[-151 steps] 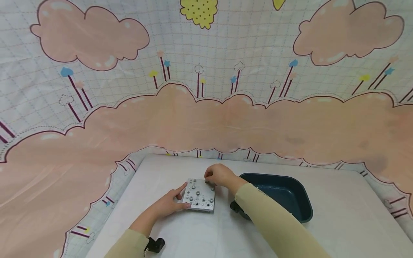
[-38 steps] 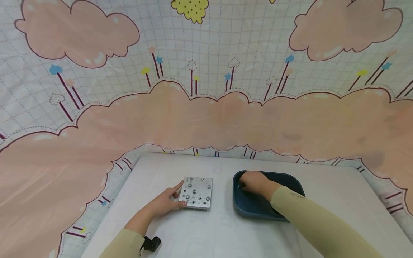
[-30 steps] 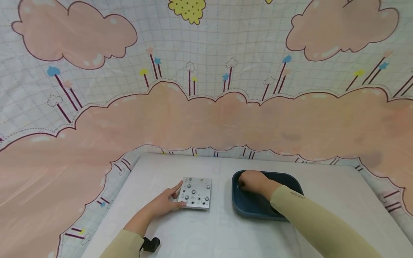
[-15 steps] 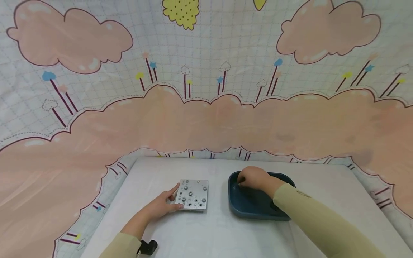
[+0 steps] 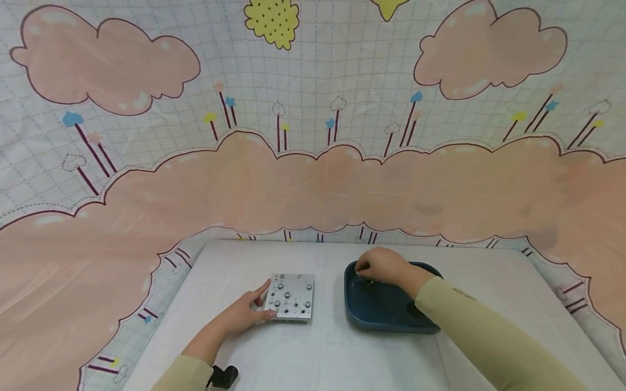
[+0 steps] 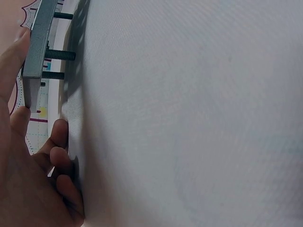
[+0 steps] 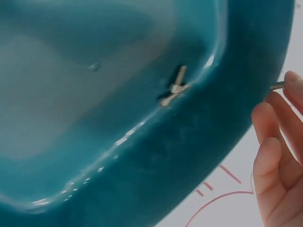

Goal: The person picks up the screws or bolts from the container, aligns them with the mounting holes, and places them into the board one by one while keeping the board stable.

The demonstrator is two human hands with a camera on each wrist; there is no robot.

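Note:
My left hand (image 5: 244, 310) grips the left edge of a square silver metal plate (image 5: 299, 287) between thumb and forefinger. Several bolts stand in holes across the plate's top. From the left wrist, threaded bolt shanks (image 6: 61, 55) stick out of the plate's underside, which is raised off the table; my other fingers are curled beside the white cloth. Over the far left corner of a dark blue tray (image 5: 359, 319), my right hand (image 5: 383, 267) pinches a small bolt (image 7: 277, 86), its threaded end showing past the fingertips. Two loose bolts (image 7: 180, 79) lie inside the tray against its wall.
White cloth (image 5: 313, 358) covers the table, and a patterned curtain (image 5: 313, 190) hangs behind it. The tray stands to the right of the plate, with a strip of cloth between. A black wrist camera (image 5: 225, 377) sits at my left wrist.
My right hand has gone from the plate's far edge into the tray, then risen to the tray's far left rim with a bolt. My left hand keeps its grip on the plate.

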